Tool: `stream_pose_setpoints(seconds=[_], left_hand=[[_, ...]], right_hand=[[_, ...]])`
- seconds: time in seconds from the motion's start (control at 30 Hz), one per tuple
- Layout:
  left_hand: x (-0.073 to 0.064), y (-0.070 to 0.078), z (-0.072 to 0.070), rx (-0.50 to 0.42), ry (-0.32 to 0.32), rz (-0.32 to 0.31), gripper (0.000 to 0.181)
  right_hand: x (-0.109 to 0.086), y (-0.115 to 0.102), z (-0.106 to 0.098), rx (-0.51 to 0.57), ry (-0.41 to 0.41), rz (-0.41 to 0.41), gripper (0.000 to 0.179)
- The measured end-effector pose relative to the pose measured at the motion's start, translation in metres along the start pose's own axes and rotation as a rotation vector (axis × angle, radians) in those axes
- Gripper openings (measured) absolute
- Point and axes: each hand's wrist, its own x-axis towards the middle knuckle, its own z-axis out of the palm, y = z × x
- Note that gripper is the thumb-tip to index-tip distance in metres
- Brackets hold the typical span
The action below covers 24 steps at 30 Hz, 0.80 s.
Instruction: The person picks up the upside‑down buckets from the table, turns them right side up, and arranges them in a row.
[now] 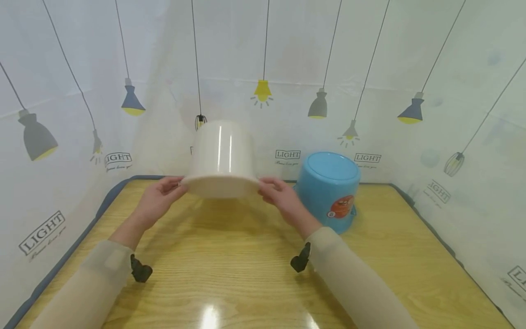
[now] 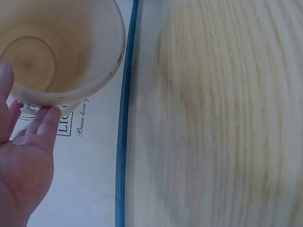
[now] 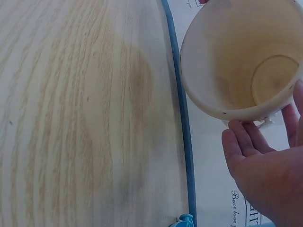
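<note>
A cream-white plastic bucket (image 1: 223, 153) is held upside down and tilted above the far part of the table, its mouth facing down. My left hand (image 1: 157, 203) grips the rim on the left side, and my right hand (image 1: 284, 201) holds the rim on the right. Both wrist views look into the bucket's hollow inside (image 2: 71, 56), where a ring marks the bottom. In the right wrist view the fingers (image 3: 244, 139) lie under the rim near a small handle lug. To the right of my right hand stands a blue bucket (image 1: 324, 183), upside down on the table, with a red round sticker.
The wooden table (image 1: 222, 265) has a dark blue edge strip (image 2: 124, 142). White sheets (image 1: 164, 55) printed with hanging lamps and LIGHT lettering enclose its back and sides. A small part of the blue bucket (image 3: 183, 220) shows at the bottom of the right wrist view.
</note>
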Motion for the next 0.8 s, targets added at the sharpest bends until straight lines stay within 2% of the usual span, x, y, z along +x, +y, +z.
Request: stream_pose_setpoints(seconds=[0.27,0.37,0.63,0.8], left_hand=[[-0.002,0.008,-0.003,-0.087,0.021,0.024,0.063],[-0.004,0.01,-0.004,-0.094,0.043,0.032,0.061],[-0.006,0.014,-0.005,-0.224,0.057,0.083,0.052],[-0.006,0.017,-0.007,-0.206,0.057,0.078,0.052]], right_hand=[[0.001,-0.004,-0.001,0.091,0.031,0.004,0.035],[0.002,-0.003,-0.003,0.104,0.025,0.007,0.036],[0.003,-0.004,-0.008,0.069,0.012,0.0,0.039],[0.001,-0.009,-0.01,0.053,0.017,0.007,0.038]])
